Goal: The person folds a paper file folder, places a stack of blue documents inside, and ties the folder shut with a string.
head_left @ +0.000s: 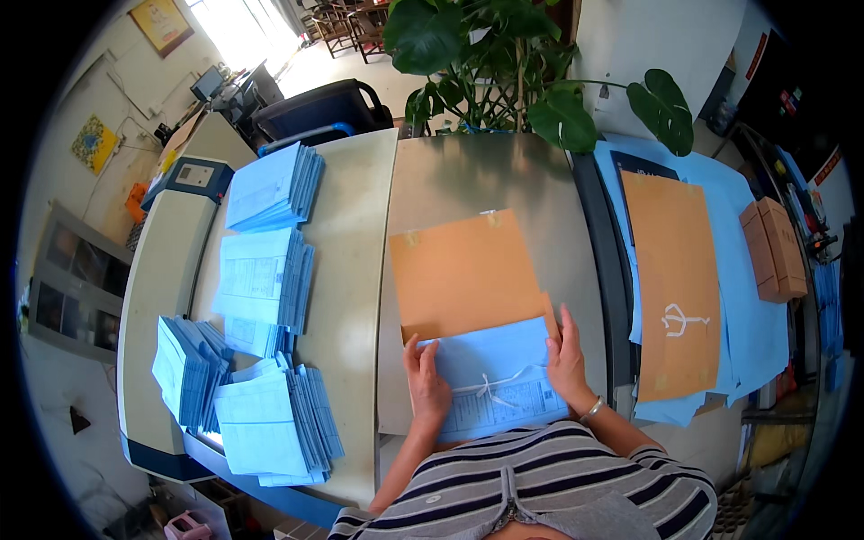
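Close to my body is a blue paper bundle (490, 346), with a printed form on its face and a white string (486, 389) tied in a bow across it. My left hand (428, 385) is closed on its left edge, fingers bent over the top corner. On the right edge my right hand (567, 364) grips it, fingers pointing away from me. Beyond the bundle and partly beneath it lies a brown cardboard sheet (463, 274) with bits of tape along its far edge. The bundle's underside is hidden.
Stacks of blue printed packets (256, 274) fill the left of the beige machine top (360, 234). At right, a second brown cardboard (670, 288) lies on blue sheets (751, 351) beside brown blocks (774, 247). A leafy plant (504, 63) overhangs the metal tabletop's (450, 175) far edge.
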Action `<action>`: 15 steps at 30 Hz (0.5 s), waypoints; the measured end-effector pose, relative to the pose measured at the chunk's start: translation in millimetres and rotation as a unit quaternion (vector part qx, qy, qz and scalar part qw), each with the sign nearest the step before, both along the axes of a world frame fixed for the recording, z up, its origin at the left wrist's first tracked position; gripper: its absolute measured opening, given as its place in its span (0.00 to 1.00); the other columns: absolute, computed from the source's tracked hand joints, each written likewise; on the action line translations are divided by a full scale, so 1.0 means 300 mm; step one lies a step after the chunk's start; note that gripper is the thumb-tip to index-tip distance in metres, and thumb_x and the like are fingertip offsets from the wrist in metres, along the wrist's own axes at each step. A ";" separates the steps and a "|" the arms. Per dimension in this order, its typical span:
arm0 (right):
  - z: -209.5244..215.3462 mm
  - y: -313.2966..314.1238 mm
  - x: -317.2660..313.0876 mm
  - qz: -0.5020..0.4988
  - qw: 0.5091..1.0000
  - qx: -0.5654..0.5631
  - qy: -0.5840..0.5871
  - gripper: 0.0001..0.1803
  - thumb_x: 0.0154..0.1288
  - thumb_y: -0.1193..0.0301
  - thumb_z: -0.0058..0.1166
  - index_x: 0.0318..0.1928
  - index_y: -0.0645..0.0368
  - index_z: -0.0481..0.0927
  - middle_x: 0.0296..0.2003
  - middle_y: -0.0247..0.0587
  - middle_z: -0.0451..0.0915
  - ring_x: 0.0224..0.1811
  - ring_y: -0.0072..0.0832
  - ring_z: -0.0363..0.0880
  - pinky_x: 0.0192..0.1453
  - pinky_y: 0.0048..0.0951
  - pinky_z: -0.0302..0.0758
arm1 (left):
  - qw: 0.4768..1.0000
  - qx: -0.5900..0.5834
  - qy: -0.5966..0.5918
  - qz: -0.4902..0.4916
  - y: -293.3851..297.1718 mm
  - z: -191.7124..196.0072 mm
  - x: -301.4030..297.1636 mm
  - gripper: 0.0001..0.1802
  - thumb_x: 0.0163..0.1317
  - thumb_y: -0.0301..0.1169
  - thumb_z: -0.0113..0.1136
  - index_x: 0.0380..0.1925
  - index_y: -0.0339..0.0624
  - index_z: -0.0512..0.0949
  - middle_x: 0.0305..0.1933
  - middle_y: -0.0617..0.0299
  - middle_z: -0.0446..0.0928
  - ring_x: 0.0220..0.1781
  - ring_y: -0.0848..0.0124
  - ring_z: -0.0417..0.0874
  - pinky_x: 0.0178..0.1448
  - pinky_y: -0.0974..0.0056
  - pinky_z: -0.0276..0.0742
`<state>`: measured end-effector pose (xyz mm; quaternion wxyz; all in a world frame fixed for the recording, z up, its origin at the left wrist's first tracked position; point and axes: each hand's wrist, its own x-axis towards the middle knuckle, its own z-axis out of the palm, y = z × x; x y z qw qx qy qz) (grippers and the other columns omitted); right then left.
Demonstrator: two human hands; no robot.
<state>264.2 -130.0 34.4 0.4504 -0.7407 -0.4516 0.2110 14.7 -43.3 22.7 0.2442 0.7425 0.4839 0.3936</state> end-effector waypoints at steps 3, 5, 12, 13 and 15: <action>-0.098 0.013 0.038 0.009 1.000 -0.008 0.024 0.41 0.71 0.78 0.49 0.79 0.59 0.44 0.75 0.61 0.57 0.76 0.49 0.61 0.74 0.36 0.64 | 0.998 0.034 0.015 0.054 -0.002 0.001 0.017 0.31 0.57 0.06 0.50 0.62 0.38 0.71 0.75 0.43 0.52 0.71 0.50 0.67 0.71 0.52 0.70; -0.133 0.024 0.068 0.033 0.996 -0.001 0.085 0.41 0.70 0.81 0.48 0.79 0.59 0.46 0.74 0.58 0.59 0.76 0.45 0.61 0.75 0.34 0.61 | 0.994 0.045 0.008 0.099 -0.003 0.009 0.024 0.34 0.57 0.07 0.53 0.65 0.38 0.68 0.77 0.43 0.49 0.73 0.50 0.63 0.73 0.51 0.68; -0.051 0.086 0.106 0.066 0.937 -0.054 0.338 0.43 0.62 0.89 0.46 0.78 0.58 0.53 0.73 0.47 0.63 0.74 0.33 0.63 0.73 0.28 0.62 | 0.964 -0.061 -0.184 0.181 0.019 -0.027 -0.027 0.30 0.65 0.18 0.60 0.67 0.33 0.64 0.71 0.45 0.59 0.69 0.58 0.68 0.71 0.57 0.71; -0.047 0.084 0.108 0.068 0.935 -0.044 0.346 0.44 0.61 0.89 0.46 0.78 0.57 0.54 0.73 0.46 0.63 0.73 0.33 0.64 0.73 0.28 0.63 | 0.942 -0.084 -0.272 0.177 0.032 -0.046 -0.033 0.28 0.68 0.21 0.60 0.66 0.33 0.65 0.68 0.45 0.63 0.67 0.59 0.71 0.70 0.58 0.71; -0.045 0.083 0.115 0.075 0.930 -0.022 0.359 0.45 0.60 0.89 0.46 0.78 0.56 0.54 0.72 0.44 0.64 0.71 0.31 0.66 0.72 0.28 0.64 | 0.913 -0.161 -0.327 0.184 0.046 -0.074 -0.060 0.25 0.69 0.24 0.61 0.64 0.33 0.66 0.60 0.49 0.70 0.61 0.65 0.74 0.66 0.62 0.73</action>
